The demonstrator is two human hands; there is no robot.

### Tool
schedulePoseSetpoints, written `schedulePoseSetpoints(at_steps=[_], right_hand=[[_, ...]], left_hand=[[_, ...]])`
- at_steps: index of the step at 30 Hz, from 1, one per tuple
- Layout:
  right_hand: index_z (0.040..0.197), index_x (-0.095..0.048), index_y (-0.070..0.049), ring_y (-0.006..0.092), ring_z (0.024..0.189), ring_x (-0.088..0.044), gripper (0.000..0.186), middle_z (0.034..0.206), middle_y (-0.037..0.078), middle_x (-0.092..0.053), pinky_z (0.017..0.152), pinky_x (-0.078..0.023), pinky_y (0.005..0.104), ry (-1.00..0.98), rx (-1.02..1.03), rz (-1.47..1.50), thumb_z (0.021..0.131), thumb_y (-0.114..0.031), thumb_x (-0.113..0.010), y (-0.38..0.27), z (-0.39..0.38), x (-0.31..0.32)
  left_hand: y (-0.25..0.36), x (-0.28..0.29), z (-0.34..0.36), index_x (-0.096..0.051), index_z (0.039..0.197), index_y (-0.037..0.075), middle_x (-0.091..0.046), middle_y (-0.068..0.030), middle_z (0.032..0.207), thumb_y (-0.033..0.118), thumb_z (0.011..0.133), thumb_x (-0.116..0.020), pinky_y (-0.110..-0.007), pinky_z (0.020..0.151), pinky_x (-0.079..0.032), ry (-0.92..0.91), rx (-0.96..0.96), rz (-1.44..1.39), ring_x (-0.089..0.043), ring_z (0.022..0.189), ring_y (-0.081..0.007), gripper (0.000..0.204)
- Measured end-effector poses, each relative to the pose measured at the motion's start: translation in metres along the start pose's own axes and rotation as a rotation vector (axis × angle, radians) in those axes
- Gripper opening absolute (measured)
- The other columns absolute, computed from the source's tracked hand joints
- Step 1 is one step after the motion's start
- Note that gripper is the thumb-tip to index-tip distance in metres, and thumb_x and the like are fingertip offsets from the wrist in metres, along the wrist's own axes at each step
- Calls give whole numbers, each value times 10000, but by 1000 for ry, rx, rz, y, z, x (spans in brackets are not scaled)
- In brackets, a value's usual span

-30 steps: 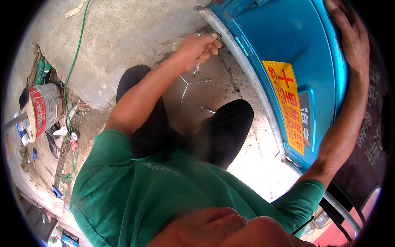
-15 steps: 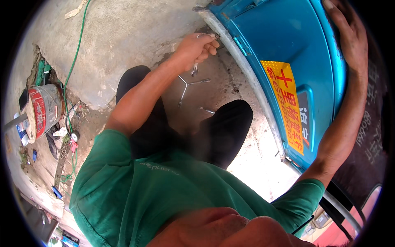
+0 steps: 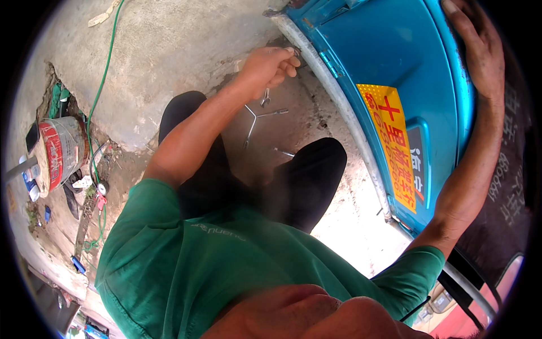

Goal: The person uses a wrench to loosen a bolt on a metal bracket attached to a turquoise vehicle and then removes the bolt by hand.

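My left hand is closed round a wrench, whose open-ended jaw sticks out below the fist. The fist is beside the far lower end of a blue vehicle body panel, near its grey metal edge tube; what the fingertips touch there cannot be made out. My right hand lies with fingers stretched over the panel's curved right edge and holds no tool. On the ground between my knees lies a three-armed Y-shaped socket wrench.
A small metal tool lies partly behind my right knee. At the left are a red-and-grey bucket, a green hose and scattered odds and ends. A yellow sticker and a hinge are on the panel.
The wrench in my left hand has tilted slightly, its lower jaw shifting a little to the left. My right hand stays in place on the panel.
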State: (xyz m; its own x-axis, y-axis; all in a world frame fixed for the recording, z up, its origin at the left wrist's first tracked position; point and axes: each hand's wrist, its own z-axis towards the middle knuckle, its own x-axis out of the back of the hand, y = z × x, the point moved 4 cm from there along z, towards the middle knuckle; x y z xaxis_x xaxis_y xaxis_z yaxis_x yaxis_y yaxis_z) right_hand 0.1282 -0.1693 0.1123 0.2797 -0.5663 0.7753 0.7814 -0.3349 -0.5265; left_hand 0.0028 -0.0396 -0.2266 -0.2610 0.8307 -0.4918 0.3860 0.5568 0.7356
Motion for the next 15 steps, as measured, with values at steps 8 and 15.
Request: schedulePoseSetpoints(at_steps=[8, 15], right_hand=[[1163, -599, -32, 119, 772, -612, 434, 837, 24, -622, 721, -505, 271, 31, -17, -38, 873, -328, -730, 4, -1, -1], [1161, -602, -43, 121, 774, -618, 411, 843, 22, -628, 726, -515, 277, 80, -51, 0, 869, -304, -726, 2, -4, -4]], left_hand=[[9, -8, -10, -700, 979, 54, -676, -38, 845, 313, 959, -699, -304, 615, -450, 346, -761, 819, -580, 673, -144, 259], [1, -1, 0, -709, 1008, 63, -670, -43, 815, 332, 966, -681, -312, 640, -463, 27, -70, 216, -598, 712, -145, 273]])
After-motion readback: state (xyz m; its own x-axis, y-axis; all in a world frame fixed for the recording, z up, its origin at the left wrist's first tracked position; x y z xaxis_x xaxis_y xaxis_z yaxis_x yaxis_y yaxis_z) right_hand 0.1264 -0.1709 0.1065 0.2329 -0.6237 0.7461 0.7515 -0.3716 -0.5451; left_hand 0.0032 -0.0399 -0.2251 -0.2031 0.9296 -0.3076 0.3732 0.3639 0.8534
